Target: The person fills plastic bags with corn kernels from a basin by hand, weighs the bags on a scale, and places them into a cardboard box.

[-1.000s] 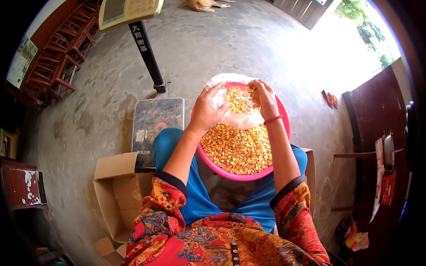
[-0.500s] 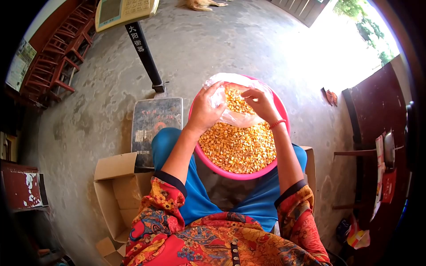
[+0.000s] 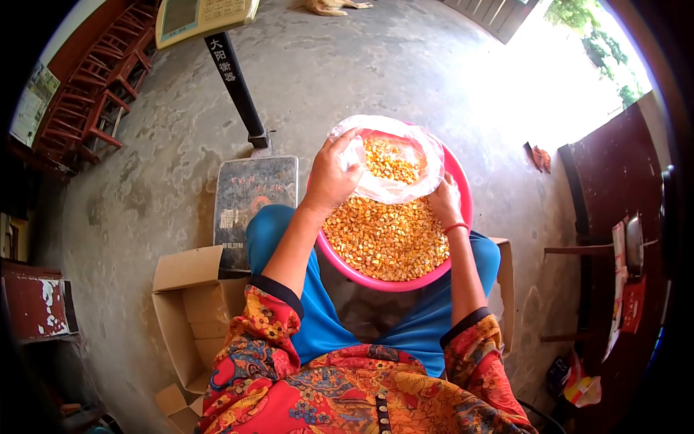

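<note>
A clear plastic bag (image 3: 390, 194) with its mouth spread wide stands in a pink basin (image 3: 377, 283) of dried corn kernels (image 3: 387, 242). Kernels also show inside the bag. My left hand (image 3: 334, 175) is closed around the bag's left rim, thumb toward the opening. At the bag's lower right side, my right hand (image 3: 445, 204), with a red bracelet at the wrist, is bent against the plastic and appears to grip it. Its fingertips are partly hidden. The basin sits between my knees.
Left of the basin is a platform scale (image 3: 254, 206) with a black post (image 3: 235, 79) and display (image 3: 210, 18). An open cardboard box (image 3: 191, 311) stands by my left leg. Wooden chairs (image 3: 94, 94) line the left wall; an animal (image 3: 336, 7) lies at the far end.
My right hand has moved from the bag's upper right opening down to its outer right side. The bag's mouth is now wider and rounder. My left hand keeps its hold.
</note>
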Available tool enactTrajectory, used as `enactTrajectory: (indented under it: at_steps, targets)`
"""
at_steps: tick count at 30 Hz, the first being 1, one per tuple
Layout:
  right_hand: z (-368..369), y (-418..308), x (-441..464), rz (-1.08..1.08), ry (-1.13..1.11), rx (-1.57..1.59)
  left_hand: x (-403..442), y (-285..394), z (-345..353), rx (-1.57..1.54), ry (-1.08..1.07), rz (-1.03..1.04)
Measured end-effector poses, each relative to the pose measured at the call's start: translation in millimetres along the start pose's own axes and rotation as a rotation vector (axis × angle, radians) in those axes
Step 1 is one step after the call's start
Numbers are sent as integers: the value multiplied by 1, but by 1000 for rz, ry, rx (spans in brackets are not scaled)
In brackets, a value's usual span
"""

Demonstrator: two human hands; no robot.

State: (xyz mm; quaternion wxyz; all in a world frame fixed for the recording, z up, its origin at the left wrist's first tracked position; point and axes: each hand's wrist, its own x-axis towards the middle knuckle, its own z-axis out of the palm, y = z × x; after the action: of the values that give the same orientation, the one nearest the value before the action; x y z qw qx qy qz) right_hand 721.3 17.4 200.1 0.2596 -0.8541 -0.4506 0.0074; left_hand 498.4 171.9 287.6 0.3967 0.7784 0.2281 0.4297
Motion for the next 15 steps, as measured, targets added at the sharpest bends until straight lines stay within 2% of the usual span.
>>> enactTrajectory:
  at_steps: [3, 5, 7, 15]
  targets:
    - [9, -10, -5, -67, -14, 144, 0, 0, -2, -3, 4, 1]
    - [10, -13, -8, -29, -64, 159, 0, 1, -2, -21, 7, 5]
    - [0, -23, -13, -122, -203, 144, 0, 1, -3, -39, -7, -29]
    - [-5, -33, -27, -176, -67, 202, 1, 1, -4, -62, 32, -25]
